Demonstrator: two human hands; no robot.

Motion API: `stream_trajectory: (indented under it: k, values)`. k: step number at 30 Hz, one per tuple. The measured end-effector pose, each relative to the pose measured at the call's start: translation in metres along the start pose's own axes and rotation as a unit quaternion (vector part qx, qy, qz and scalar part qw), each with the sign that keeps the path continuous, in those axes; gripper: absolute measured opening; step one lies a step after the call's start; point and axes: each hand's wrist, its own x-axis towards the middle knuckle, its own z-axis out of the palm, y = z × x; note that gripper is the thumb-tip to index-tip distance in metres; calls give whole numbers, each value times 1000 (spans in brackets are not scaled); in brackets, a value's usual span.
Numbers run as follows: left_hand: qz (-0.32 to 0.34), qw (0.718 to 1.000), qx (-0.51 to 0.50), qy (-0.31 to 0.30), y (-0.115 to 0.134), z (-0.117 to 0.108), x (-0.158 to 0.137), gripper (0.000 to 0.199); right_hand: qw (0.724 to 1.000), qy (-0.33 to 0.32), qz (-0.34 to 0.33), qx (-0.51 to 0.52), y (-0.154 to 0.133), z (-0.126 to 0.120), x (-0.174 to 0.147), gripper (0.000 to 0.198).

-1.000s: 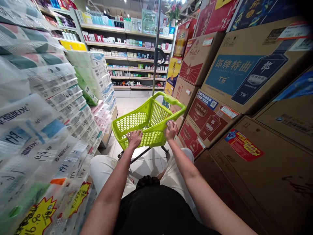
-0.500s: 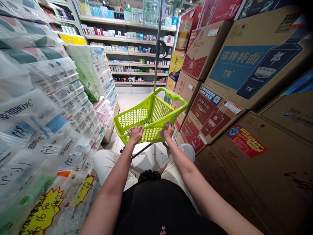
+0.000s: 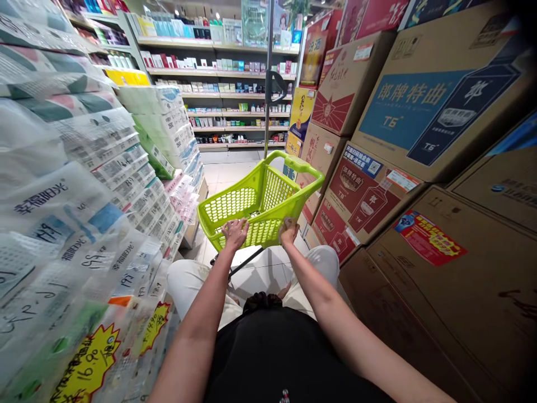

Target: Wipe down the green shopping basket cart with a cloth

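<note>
A lime-green plastic shopping cart (image 3: 230, 202) with perforated walls stands in front of my knees, turned at an angle. No goods show in its basket. My left hand (image 3: 235, 232) lies over the near rim, its fingers bent over the edge and gripping it. Against the outside of the near wall, further right, my right hand (image 3: 288, 231) is closed on a small greyish cloth (image 3: 287, 222), mostly hidden by the fingers and slightly blurred.
Stacked tissue packs (image 3: 96, 134) with handwritten prices rise close on my left. On the right, cardboard liquor cartons (image 3: 377, 201) form a wall. A grey pole (image 3: 269, 56) stands behind the cart. Shelves of small boxes and bottles (image 3: 218, 73) cross the far end beyond the tiled floor (image 3: 226, 172).
My right hand has shifted slightly down along the cart's side wall, and the cloth is now more hidden. My left hand stays on the rim. The view has moved slightly.
</note>
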Motion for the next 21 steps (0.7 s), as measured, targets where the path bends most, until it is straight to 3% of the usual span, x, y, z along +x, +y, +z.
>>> stream_trajectory:
  k: [3, 8, 12, 14, 17, 21]
  values:
    - [1, 1000, 8, 0, -2, -1, 0, 38, 1000, 18, 13, 4, -6, 7, -2, 33]
    - [-4, 1000, 1, -2, -4, -1, 1, 39, 999, 3, -45, 7, -13, 10, -1, 43]
    - [-3, 1000, 1, 2, -5, -1, -2, 39, 1000, -9, 13, -2, -3, 10, -27, 48]
    - [-4, 1000, 5, 4, -6, -2, -2, 39, 1000, -9, 7, -12, -8, 18, -46, 46]
    - [-3, 1000, 10, 7, -7, -5, -1, 43, 992, -65, -101, -43, -24, 33, -77, 43]
    - [-5, 1000, 13, 5, -9, -11, -2, 49, 939, -167, -292, -73, -30, 38, -99, 45]
